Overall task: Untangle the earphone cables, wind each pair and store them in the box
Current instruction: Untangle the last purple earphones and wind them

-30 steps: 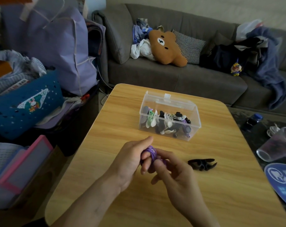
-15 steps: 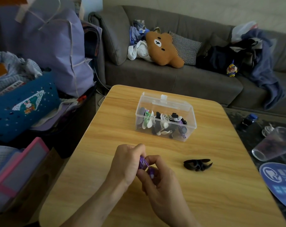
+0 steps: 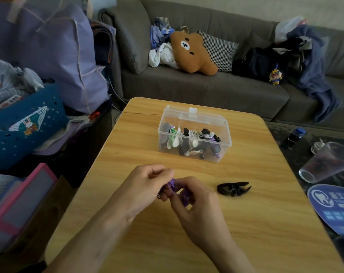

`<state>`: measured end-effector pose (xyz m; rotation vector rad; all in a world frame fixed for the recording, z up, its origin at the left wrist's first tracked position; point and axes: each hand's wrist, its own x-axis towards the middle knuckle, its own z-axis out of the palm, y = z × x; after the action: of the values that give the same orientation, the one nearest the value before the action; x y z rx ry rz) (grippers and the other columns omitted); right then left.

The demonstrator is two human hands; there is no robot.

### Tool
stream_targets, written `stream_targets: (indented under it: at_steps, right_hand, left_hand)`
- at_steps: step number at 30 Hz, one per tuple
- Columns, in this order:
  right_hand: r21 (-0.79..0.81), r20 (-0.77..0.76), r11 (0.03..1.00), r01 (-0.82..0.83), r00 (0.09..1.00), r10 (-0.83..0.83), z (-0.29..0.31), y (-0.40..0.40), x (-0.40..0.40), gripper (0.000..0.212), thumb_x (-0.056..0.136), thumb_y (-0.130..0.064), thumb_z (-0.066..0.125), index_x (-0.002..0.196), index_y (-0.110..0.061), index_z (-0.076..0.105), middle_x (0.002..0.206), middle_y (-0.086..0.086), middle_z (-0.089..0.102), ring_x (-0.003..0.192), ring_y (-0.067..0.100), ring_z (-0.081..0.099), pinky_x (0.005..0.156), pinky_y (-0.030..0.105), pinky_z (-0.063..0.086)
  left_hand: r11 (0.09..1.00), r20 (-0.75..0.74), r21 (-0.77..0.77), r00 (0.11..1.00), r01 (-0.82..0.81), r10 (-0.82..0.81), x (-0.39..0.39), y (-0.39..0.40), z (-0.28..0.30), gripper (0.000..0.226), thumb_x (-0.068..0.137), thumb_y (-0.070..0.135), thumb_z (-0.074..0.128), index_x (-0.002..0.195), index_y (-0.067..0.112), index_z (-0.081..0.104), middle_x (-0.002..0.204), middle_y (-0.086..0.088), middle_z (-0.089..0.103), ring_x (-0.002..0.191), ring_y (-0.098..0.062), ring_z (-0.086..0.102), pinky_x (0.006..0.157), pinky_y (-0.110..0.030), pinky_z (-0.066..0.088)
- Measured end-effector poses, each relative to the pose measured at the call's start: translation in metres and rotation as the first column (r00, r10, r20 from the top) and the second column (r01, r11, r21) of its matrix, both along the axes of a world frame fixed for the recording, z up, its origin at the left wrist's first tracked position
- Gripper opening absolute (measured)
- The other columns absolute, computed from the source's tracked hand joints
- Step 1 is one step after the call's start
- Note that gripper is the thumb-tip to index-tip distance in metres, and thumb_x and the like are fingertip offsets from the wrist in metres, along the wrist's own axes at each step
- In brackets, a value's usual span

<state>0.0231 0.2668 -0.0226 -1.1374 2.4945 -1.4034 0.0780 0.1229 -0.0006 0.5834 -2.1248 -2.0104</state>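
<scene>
Both hands meet over the near middle of the wooden table (image 3: 246, 223). My left hand (image 3: 145, 186) and my right hand (image 3: 194, 201) together pinch a small purple earphone bundle (image 3: 172, 186), mostly hidden by the fingers. A clear plastic box (image 3: 194, 134) with its lid shut stands farther back and holds several wound earphones in white, black, green and purple. A black cable winder (image 3: 233, 188) lies on the table to the right of my hands.
A grey sofa (image 3: 187, 89) with a bear cushion and clothes runs behind the table. Bags, a blue basket (image 3: 23, 127) and a pink-edged case (image 3: 19, 203) crowd the left. On the right are a tipped clear cup (image 3: 326, 163) and a blue fan (image 3: 336, 207).
My fingers have shifted around the purple bundle, closing more tightly over it. The view has shifted slightly, while the box and black winder stay in place.
</scene>
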Motion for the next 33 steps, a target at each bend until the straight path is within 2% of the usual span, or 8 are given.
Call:
stream_targets:
  at_steps: [5,9,13,16,20,24,27,33]
  right_hand:
    - [-0.002,-0.065,1.000,0.022,0.998,-0.022,-0.008,-0.004,0.000,0.016,0.087,-0.011,0.071,0.098,-0.022,0.067,0.091,-0.016,0.062,0.071,-0.001,0.057,0.058,0.006,0.040]
    - [0.066,-0.105,0.998,0.008,0.994,-0.001,-0.013,-0.004,0.000,0.009,0.085,-0.016,0.068,0.088,-0.022,0.062,0.076,-0.018,0.054,0.063,0.007,0.051,0.053,0.011,0.035]
    - [0.004,0.156,1.000,0.006,0.988,-0.006,-0.011,-0.001,-0.006,0.011,0.089,-0.012,0.057,0.080,-0.017,0.054,0.058,-0.012,0.051,0.055,0.008,0.046,0.052,0.019,0.033]
    - [-0.106,0.430,0.994,0.002,0.902,0.044,-0.009,0.004,-0.012,0.012,0.091,-0.019,0.049,0.083,-0.014,0.055,0.061,-0.009,0.055,0.058,0.009,0.046,0.055,0.034,0.038]
    - [-0.243,0.710,0.967,0.078,0.693,0.122,-0.004,0.006,-0.007,0.020,0.102,-0.015,0.043,0.084,-0.010,0.050,0.064,-0.003,0.047,0.058,0.011,0.041,0.051,0.025,0.035]
    - [-0.273,0.492,0.935,0.226,0.868,-0.066,0.001,0.017,-0.032,0.048,0.106,-0.033,0.037,0.069,-0.008,0.051,0.053,-0.005,0.048,0.051,0.011,0.041,0.049,0.025,0.035]
    - [-0.253,0.296,0.866,0.431,0.887,-0.355,0.009,0.044,-0.067,0.050,0.104,-0.041,0.038,0.068,-0.010,0.055,0.054,-0.003,0.052,0.048,0.009,0.042,0.046,0.026,0.034]
    - [-0.097,0.269,0.830,0.549,0.818,-0.509,-0.006,0.085,-0.102,0.045,0.105,-0.032,0.041,0.070,-0.009,0.058,0.053,0.000,0.047,0.041,0.006,0.035,0.040,0.021,0.027]
  left_hand:
    - [0.981,0.011,-0.158,0.993,-0.115,0.118,-0.005,0.011,-0.010,0.028,0.092,0.022,0.060,0.070,0.006,0.058,0.060,-0.002,0.054,0.062,-0.014,0.051,0.066,-0.036,0.042]
    - [0.975,0.120,0.036,0.969,-0.221,0.215,-0.018,0.011,-0.019,0.027,0.075,0.022,0.067,0.079,0.016,0.041,0.076,-0.002,0.045,0.070,-0.018,0.045,0.063,-0.036,0.039]
    - [0.952,0.036,0.202,0.973,-0.231,0.229,-0.021,0.019,-0.024,0.020,0.091,0.018,0.068,0.084,0.015,0.048,0.074,-0.002,0.054,0.065,-0.013,0.055,0.057,-0.028,0.047]
    - [0.965,-0.071,-0.022,0.963,-0.261,0.259,-0.024,0.029,-0.030,0.014,0.097,0.026,0.060,0.093,0.014,0.052,0.083,-0.005,0.060,0.071,-0.012,0.059,0.066,-0.032,0.052]
    - [0.943,-0.135,-0.069,0.940,-0.324,0.313,-0.036,0.046,-0.034,0.010,0.102,0.026,0.049,0.096,0.017,0.049,0.079,0.001,0.060,0.066,-0.004,0.058,0.059,-0.017,0.047]
    - [0.907,-0.181,0.110,0.889,-0.406,0.420,-0.052,0.054,-0.031,0.024,0.104,0.015,0.044,0.084,0.006,0.053,0.071,-0.002,0.056,0.065,-0.009,0.053,0.063,-0.023,0.045]
    - [0.876,-0.202,-0.027,0.861,-0.482,0.467,-0.065,0.052,-0.038,0.027,0.094,0.012,0.051,0.067,0.012,0.056,0.063,0.002,0.056,0.060,-0.009,0.048,0.061,-0.028,0.038]
    - [0.822,-0.201,-0.569,0.972,-0.014,-0.123,-0.087,0.097,-0.044,0.014,0.087,0.008,0.058,0.097,0.016,0.065,0.097,0.003,0.061,0.093,-0.006,0.055,0.080,-0.010,0.041]
